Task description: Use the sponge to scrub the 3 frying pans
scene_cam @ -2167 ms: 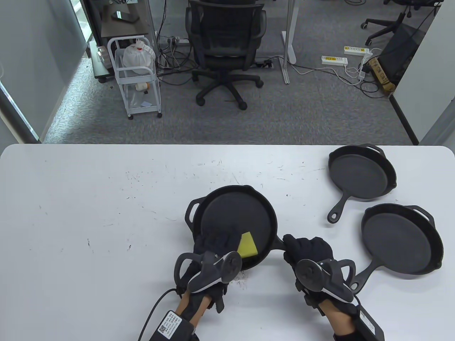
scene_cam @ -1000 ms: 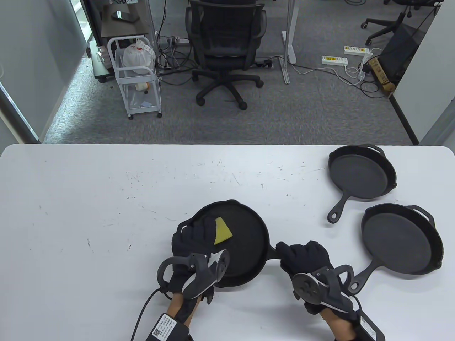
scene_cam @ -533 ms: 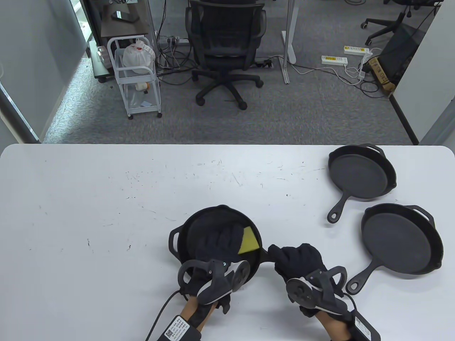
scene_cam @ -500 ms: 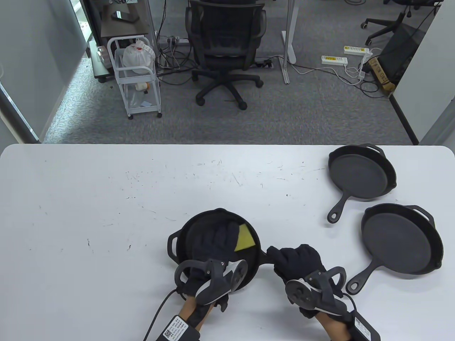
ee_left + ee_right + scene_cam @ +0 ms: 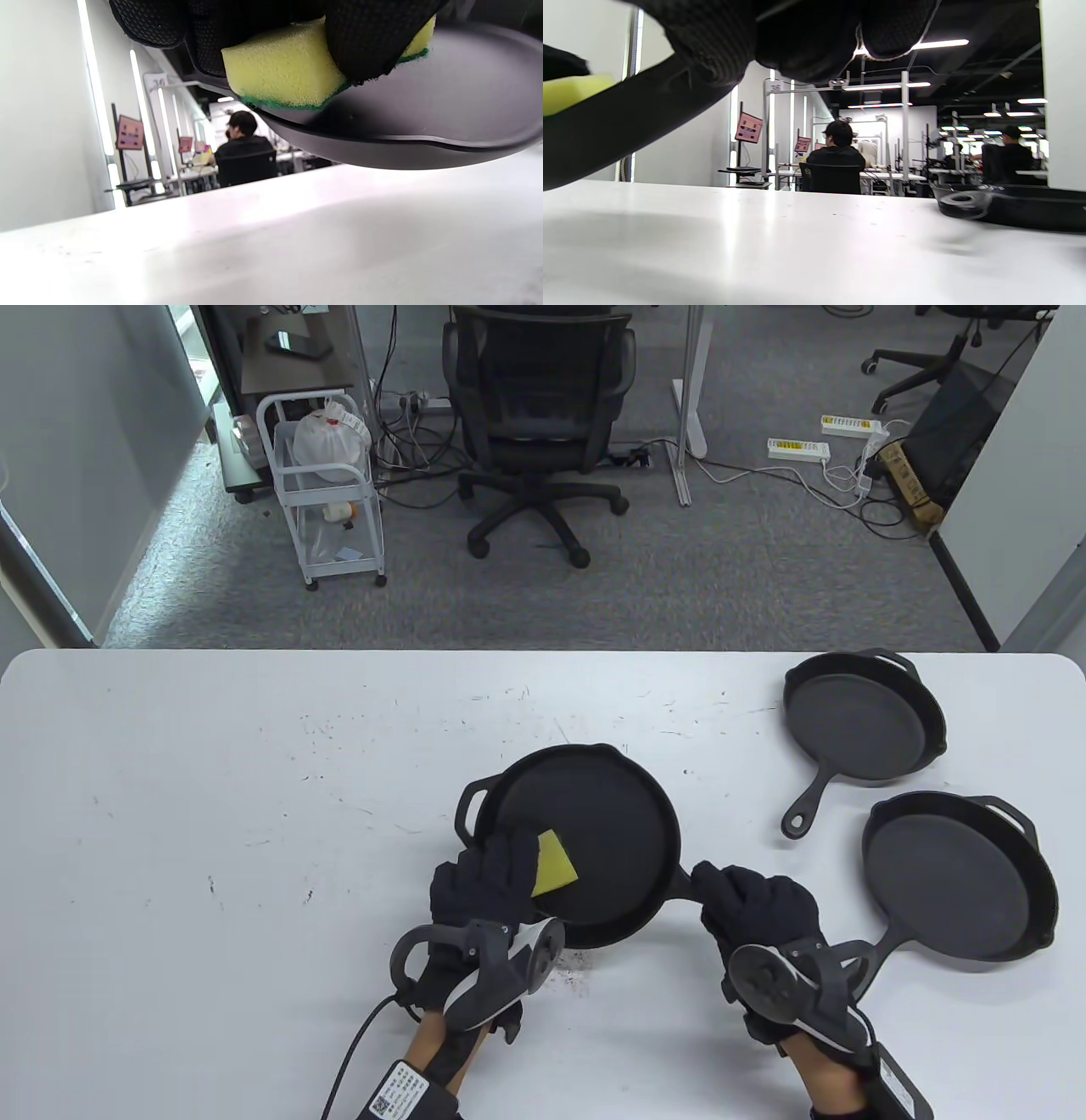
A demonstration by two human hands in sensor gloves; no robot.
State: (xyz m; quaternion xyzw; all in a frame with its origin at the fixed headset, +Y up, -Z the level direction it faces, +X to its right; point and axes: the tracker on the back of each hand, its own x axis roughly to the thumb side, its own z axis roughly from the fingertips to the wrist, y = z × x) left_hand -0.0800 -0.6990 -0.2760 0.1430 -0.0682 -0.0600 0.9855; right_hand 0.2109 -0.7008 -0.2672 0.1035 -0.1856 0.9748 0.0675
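Note:
A black cast-iron frying pan [image 5: 594,814] is held tilted above the white table [image 5: 212,814] near the front middle. My right hand [image 5: 751,903] grips its handle at the pan's right side. My left hand [image 5: 484,878] holds a yellow sponge [image 5: 553,875] with a green scrub face against the pan's left inner surface. In the left wrist view my fingers [image 5: 365,38] curl over the sponge [image 5: 284,67], and the pan [image 5: 424,127] hangs off the table. Two more black pans lie at the right: one far [image 5: 861,721], one near [image 5: 959,878].
Dark crumbs [image 5: 573,971] lie on the table under the raised pan. An office chair [image 5: 539,415] and a white trolley [image 5: 327,487] stand on the floor beyond the far edge. The near pan's handle [image 5: 882,950] reaches close to my right wrist.
Both hands have moved the pan away from me and to the right, and it now sits higher over the table. The sponge has slid from the pan's right inner side to its left.

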